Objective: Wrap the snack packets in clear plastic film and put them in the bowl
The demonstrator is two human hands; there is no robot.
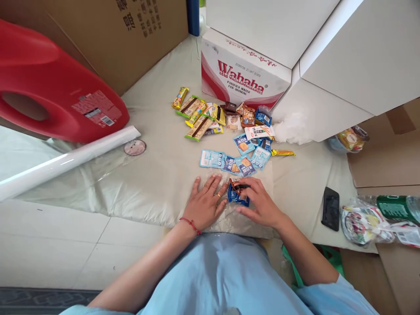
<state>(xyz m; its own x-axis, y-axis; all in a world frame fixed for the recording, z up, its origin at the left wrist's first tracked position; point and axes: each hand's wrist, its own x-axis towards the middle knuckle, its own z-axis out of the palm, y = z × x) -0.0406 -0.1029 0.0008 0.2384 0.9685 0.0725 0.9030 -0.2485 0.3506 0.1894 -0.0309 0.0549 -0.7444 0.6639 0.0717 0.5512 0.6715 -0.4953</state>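
Note:
My left hand (pixel 206 203) lies flat with its fingers spread on a clear plastic bag (pixel 218 225) at the front edge of the covered surface. Beside its fingertips are a blue snack packet (pixel 238 199) and a brown snack packet (pixel 233 183) that partly overlaps it. My right hand (pixel 259 202) curves around these packets from the right, fingers over the brown one and thumb by the blue one's lower edge. Its fingers partly hide both packets. Just beyond, several light-blue snack packets (pixel 244 166) lie in an overlapping row.
Farther back lie wrapped wafer bars (pixel 199 127), an orange snack bag (pixel 246 114) and crumpled white plastic (pixel 293 127), before a Wahaha carton (pixel 241 74). On the left are a red jug (pixel 65 87) and a white roll (pixel 72 159). A phone (pixel 330 208) and a bottle (pixel 395 205) lie right.

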